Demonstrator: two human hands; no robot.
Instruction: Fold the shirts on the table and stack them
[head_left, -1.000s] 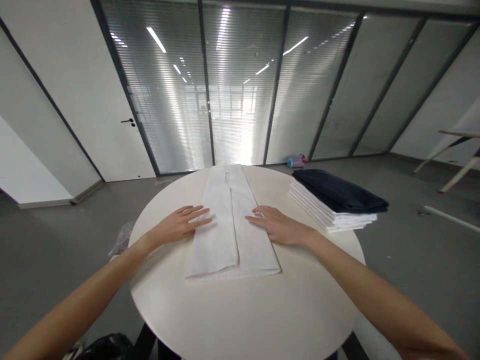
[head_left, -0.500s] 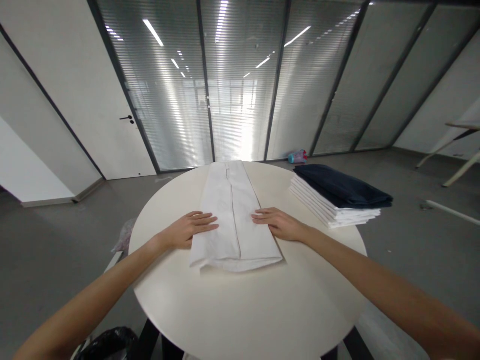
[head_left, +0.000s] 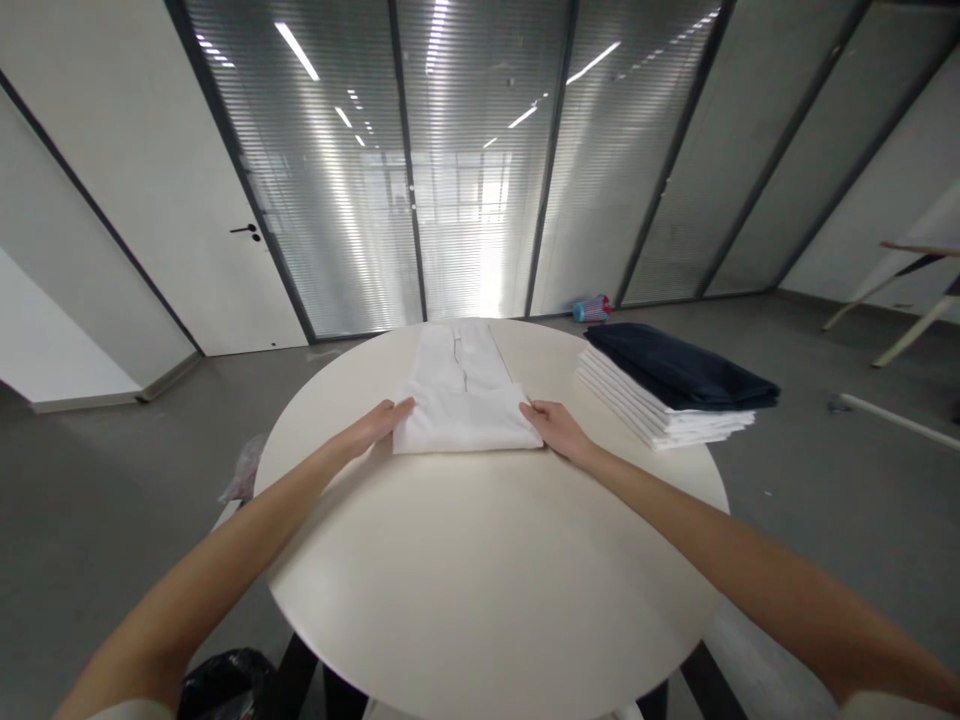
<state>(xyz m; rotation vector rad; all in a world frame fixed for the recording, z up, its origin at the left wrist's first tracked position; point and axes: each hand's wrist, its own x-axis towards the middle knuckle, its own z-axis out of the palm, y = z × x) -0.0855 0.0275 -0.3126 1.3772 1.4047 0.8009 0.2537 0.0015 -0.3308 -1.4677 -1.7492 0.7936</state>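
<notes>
A white cloth (head_left: 471,420), seemingly a garment, lies on the round table in front of me. Its long sides are turned inward and meet along a middle line, and its near end is doubled back over the strip toward the far side. My left hand (head_left: 381,420) is closed on the left edge of that doubled part, the thumb on top. At the right edge, my right hand (head_left: 561,428) pinches the same layer between thumb and fingers. What lies inside the fold is hidden.
The round white table (head_left: 480,580) carries, at back right, a stack of folded white cloths (head_left: 652,405) topped by a dark navy folded cloth (head_left: 675,365). A bin with a black bag (head_left: 229,680) stands below left. Beyond are a glass partition (head_left: 480,150) and a bluish-red item (head_left: 591,308) on the floor.
Both hands have gone from resting flat on the white cloth to gripping its edges. The near end has been folded away from me, shortening the cloth. The view has shifted slightly.
</notes>
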